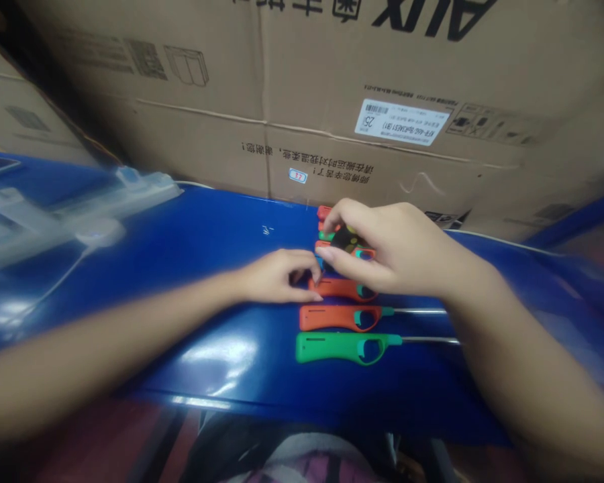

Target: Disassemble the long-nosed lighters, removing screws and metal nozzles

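Observation:
Several long-necked gas lighters lie in a column on the blue table, handles to the left and metal tubes to the right. Nearest to me is a green lighter [327, 347], with an orange lighter [332, 318] just beyond it. My left hand [282, 276] is curled, its thumb and fingertips at the handle end of another orange lighter [338, 288]. Over the farther lighters, my right hand [392, 248] has its thumb and fingers around a dark piece with yellow marks [348, 238]; its kind is unclear. That hand hides parts of the lighters beneath it.
A large cardboard box [206, 147] with printing and a white label stands along the table's back edge. At left, a pale, blurred plastic-like object [145, 194] and a white round thing with a cable [101, 233] lie on the blue table [206, 349].

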Motion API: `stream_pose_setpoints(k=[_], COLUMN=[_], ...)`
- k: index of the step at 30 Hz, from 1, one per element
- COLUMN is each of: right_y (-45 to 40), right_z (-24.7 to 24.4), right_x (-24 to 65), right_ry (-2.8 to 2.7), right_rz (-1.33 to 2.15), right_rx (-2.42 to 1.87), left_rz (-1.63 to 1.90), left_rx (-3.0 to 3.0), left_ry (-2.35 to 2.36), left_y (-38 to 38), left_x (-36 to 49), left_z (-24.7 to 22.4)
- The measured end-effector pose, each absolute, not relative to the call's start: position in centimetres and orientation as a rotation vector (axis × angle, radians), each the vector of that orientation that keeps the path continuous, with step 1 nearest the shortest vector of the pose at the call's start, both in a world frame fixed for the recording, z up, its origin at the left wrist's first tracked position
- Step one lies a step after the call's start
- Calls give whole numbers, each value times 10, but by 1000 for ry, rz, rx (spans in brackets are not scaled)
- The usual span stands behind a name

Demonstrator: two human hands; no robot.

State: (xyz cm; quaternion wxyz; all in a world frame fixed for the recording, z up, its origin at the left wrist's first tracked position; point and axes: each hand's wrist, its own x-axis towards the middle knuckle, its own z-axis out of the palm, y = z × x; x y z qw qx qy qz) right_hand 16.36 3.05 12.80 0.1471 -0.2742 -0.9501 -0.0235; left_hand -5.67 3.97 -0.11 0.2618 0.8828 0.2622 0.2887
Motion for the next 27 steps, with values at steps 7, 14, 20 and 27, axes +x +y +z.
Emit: stream_pose_setpoints(k=[7, 14, 20, 27], right_y=[26, 28, 29, 28], right_z=[129, 127, 125, 127], right_x=[161, 162, 161, 161], right_ry=[-2751, -2752, -2753, -2754], right_rz=[-58, -74, -59, -82], right_rx=[-778, -766, -746, -747], left_rz=[788, 784, 797, 781], left_rx=[2362, 2384, 2389, 2381], left_ry=[719, 718, 703, 734], left_y=[40, 40, 39, 39], left_x=[-57, -57, -56, -56], left_z=[-1, -2, -1, 0])
